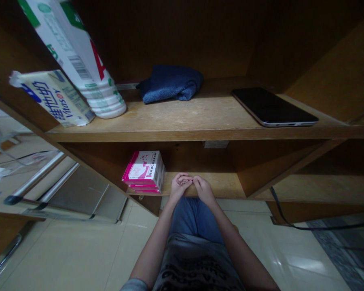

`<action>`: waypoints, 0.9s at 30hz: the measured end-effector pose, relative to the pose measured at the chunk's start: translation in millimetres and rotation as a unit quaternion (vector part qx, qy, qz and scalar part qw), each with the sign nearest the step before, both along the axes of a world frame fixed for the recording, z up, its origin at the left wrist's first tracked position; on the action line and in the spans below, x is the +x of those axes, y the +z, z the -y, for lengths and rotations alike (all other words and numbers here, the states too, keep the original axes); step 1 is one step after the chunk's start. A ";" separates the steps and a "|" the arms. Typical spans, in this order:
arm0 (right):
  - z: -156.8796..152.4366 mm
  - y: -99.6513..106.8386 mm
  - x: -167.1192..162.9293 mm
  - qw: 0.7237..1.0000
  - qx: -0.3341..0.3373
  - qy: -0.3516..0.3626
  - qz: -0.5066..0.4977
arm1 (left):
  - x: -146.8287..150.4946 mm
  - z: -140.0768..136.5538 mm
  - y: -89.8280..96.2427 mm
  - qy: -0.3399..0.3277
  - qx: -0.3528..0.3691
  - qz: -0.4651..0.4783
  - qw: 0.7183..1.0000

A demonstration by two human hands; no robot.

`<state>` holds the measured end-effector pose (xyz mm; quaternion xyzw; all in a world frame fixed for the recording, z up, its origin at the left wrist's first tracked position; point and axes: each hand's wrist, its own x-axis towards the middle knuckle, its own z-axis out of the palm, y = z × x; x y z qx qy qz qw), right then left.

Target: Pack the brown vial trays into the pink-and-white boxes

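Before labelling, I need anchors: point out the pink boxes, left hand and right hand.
Pink boxes (143,169), head view: printed top face.
Left hand (178,186), head view: middle of the hand.
Right hand (203,188), head view: middle of the hand.

White btl (75,58) cut off @ top; unclear if hands (180,186) (203,189) hold sth.

The bare left arm (156,244) enters from 7 o'clock and the bare right arm (237,243) from 5 o'clock, the forearms converging toward the midline. The left hand (179,186) lies partly palm-up, its fingers (186,178) loosely curled, while the right hand (203,187) presents its back, fingers directed toward 11 o'clock. Both meet at the fingertips, at 6 o'clock from the view's centre.
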<state>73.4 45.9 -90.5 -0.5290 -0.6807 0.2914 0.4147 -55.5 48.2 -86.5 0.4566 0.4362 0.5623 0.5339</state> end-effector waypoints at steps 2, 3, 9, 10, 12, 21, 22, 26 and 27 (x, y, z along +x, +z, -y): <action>0.2 0.5 -0.1 1.000 0.000 -0.003 0.001 | -0.5 0.0 -0.2 0.001 -0.001 -0.006 1.000; 0.4 0.6 -0.2 1.000 -0.001 -0.004 0.001 | -0.7 -0.1 -0.4 0.001 -0.002 -0.008 1.000; 0.7 0.6 -0.5 1.000 -0.001 -0.009 0.007 | -1.2 -0.6 -1.4 0.001 -0.005 -0.007 1.000; 0.7 0.7 -0.4 1.000 -0.001 -0.008 0.007 | -1.1 -0.6 -1.4 0.001 -0.005 -0.008 1.000; 0.8 1.2 -0.1 1.000 -0.001 -0.007 0.010 | -1.0 -0.5 -1.0 0.002 -0.007 -0.008 1.000; 1.8 0.5 0.2 1.000 -0.003 0.007 0.026 | -3.0 -0.7 2.4 -0.012 -0.015 -0.011 1.000; 1.6 -0.2 0.2 1.000 -0.003 0.007 0.027 | -3.0 -0.7 2.5 -0.014 -0.015 -0.010 1.000; 0.7 -3.0 -0.1 1.000 0.000 0.004 0.027 | -2.1 0.0 1.2 -0.016 -0.011 -0.006 1.000; 0.4 -3.4 -0.1 1.000 0.001 0.003 0.025 | -1.8 0.3 0.5 -0.012 -0.008 -0.006 1.000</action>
